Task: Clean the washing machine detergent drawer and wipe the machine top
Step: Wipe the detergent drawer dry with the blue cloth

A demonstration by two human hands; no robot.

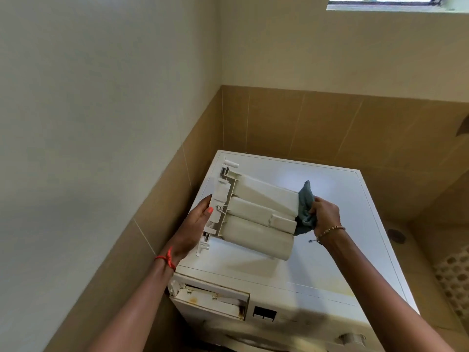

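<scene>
Wiping the removed detergent drawer (256, 217), held above the machine top (330, 262): left hand (196, 224) grips one end, right hand (326, 214) clutches a cloth (304, 207) against the other; top-wiping and refitting likely remain

Cream walls (101, 97) w/ tan tile (304, 123) lower band; window (380, 3) top rt; pebble floor (454, 283) btm rt.

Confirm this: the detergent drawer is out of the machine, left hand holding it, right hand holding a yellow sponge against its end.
One error: the head view shows the right hand gripping a blue-grey cloth, not a yellow sponge. The detergent drawer is out of the machine, held by the left hand.
</scene>
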